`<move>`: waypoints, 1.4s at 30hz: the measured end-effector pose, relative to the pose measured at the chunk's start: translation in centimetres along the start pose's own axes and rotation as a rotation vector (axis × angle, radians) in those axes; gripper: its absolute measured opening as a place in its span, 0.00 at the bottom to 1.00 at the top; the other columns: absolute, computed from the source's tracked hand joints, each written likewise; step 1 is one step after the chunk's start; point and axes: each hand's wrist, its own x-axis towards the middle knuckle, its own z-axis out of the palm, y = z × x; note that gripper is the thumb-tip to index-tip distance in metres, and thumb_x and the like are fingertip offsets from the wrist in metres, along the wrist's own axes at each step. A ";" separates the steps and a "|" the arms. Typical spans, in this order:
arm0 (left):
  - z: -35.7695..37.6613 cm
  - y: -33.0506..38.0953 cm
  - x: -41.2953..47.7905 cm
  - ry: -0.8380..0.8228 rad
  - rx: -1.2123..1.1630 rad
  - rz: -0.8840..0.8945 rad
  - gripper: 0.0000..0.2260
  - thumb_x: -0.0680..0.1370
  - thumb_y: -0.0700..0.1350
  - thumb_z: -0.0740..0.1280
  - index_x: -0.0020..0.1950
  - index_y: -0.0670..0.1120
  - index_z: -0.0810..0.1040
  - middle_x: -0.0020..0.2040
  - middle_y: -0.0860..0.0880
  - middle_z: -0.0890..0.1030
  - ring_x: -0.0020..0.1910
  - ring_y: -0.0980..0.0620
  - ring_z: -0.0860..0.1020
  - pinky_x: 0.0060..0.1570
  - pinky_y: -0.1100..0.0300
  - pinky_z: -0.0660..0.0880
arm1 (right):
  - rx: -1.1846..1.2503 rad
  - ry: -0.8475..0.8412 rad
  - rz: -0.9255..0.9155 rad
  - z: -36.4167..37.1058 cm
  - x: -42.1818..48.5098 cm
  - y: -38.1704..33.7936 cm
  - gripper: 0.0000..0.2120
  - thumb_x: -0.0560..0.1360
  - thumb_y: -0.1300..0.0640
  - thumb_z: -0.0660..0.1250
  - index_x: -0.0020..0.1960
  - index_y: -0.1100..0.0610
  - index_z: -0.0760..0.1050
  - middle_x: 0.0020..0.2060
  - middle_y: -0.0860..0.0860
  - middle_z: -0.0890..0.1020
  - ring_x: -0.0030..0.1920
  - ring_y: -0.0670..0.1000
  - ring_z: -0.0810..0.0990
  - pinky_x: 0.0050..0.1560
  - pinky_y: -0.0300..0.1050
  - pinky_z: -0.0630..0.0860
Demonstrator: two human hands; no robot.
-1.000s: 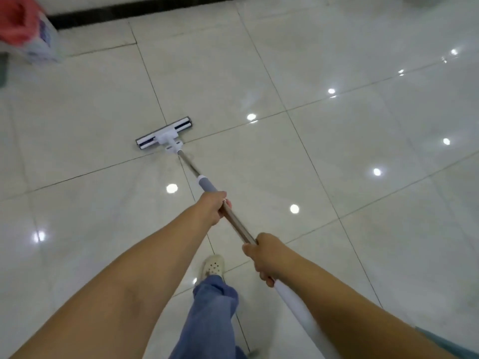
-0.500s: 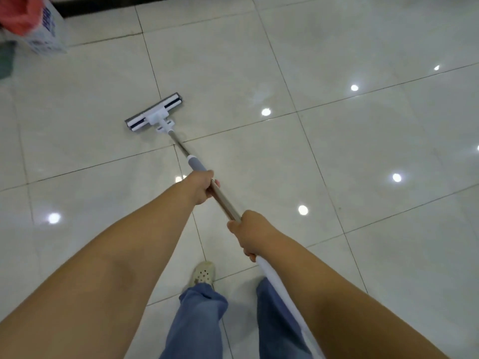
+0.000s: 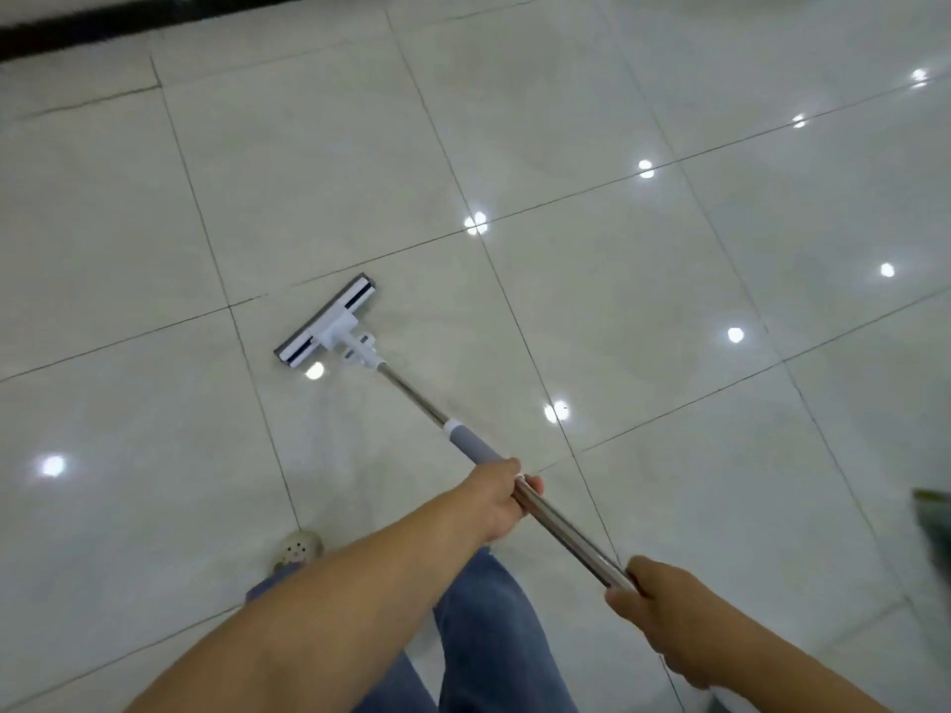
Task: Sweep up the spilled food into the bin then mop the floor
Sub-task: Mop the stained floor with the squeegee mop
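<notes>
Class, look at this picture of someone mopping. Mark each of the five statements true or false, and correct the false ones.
1. The left hand and the right hand both grip the mop handle. True.
2. The mop head is flat and rectangular. True.
3. The right hand is the one nearer the mop head. False: the left hand is nearer, just behind the grey sleeve.
4. The floor is carpeted. False: it is glossy pale tile with ceiling lights reflected in it.
5. The person is barefoot. False: a pale perforated shoe shows below the mop head.
</notes>
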 end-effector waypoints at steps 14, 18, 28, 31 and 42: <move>12.1 7.6 3.3 -0.003 0.201 0.060 0.03 0.81 0.36 0.58 0.49 0.40 0.63 0.39 0.43 0.67 0.30 0.52 0.68 0.21 0.63 0.75 | 0.188 0.051 0.025 -10.0 3.0 -1.5 0.10 0.80 0.49 0.58 0.51 0.55 0.67 0.34 0.51 0.70 0.28 0.47 0.68 0.25 0.37 0.70; 14.3 17.7 4.9 0.015 0.256 0.128 0.06 0.81 0.38 0.58 0.55 0.39 0.61 0.39 0.44 0.67 0.30 0.52 0.69 0.20 0.65 0.74 | 0.286 0.044 0.020 -15.5 7.4 -9.2 0.09 0.80 0.50 0.58 0.47 0.55 0.66 0.33 0.51 0.69 0.27 0.48 0.66 0.25 0.37 0.67; 20.4 42.7 6.6 0.092 0.287 0.322 0.04 0.82 0.38 0.57 0.49 0.39 0.64 0.38 0.45 0.65 0.30 0.53 0.67 0.18 0.67 0.73 | 0.343 0.039 -0.056 -29.7 18.5 -28.6 0.11 0.79 0.53 0.60 0.43 0.60 0.67 0.31 0.56 0.70 0.26 0.52 0.69 0.30 0.46 0.70; 21.9 47.7 7.4 0.149 0.274 0.381 0.11 0.82 0.39 0.58 0.40 0.40 0.63 0.37 0.46 0.64 0.30 0.54 0.67 0.19 0.68 0.73 | 0.319 0.060 -0.120 -33.0 20.6 -32.3 0.14 0.79 0.55 0.59 0.37 0.60 0.66 0.28 0.56 0.71 0.25 0.53 0.69 0.29 0.44 0.69; 26.2 38.4 10.1 0.120 0.344 0.269 0.05 0.82 0.38 0.56 0.47 0.39 0.64 0.39 0.45 0.65 0.30 0.52 0.67 0.22 0.66 0.74 | 0.326 0.008 -0.109 -33.7 19.6 -20.6 0.13 0.81 0.49 0.57 0.47 0.59 0.68 0.32 0.54 0.71 0.27 0.49 0.69 0.28 0.40 0.70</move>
